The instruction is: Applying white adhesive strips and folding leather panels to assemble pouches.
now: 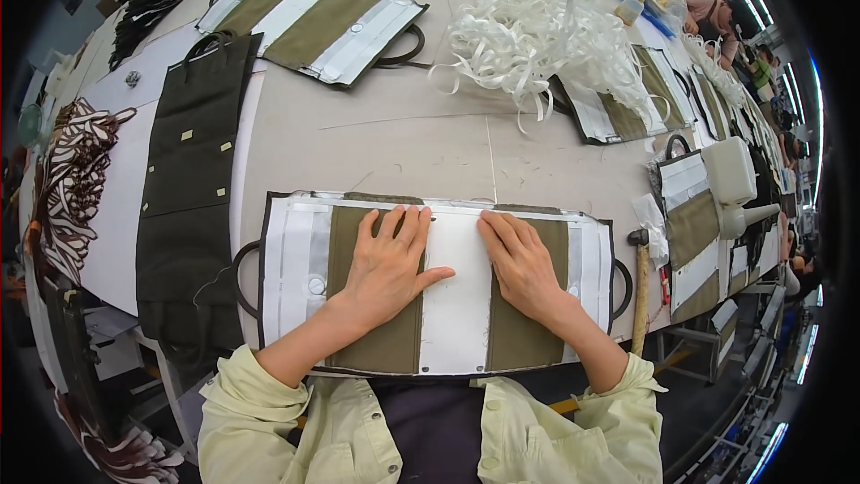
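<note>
In front of me on the table lies a flat bag panel [455, 305] with white and olive-brown bands, dark edging and a black loop handle at each end. My left hand [391, 255] rests on it with fingers spread, over the left olive band near the far edge, its thumb reaching onto the white middle band. My right hand [522, 262] lies flat on the right olive band, fingertips at the far edge of the white strip. Neither hand grips anything. Small dark round studs show at the middle band's near corners, and a pale round snap sits near each side.
A similar panel [313, 22] lies at the far left, beside a long black bag piece [199, 179]. White ribbon [546, 45] is heaped at the back right. A hammer [640, 291] and a white bottle [730, 175] are at my right; brown-and-white straps [79, 184] pile up left.
</note>
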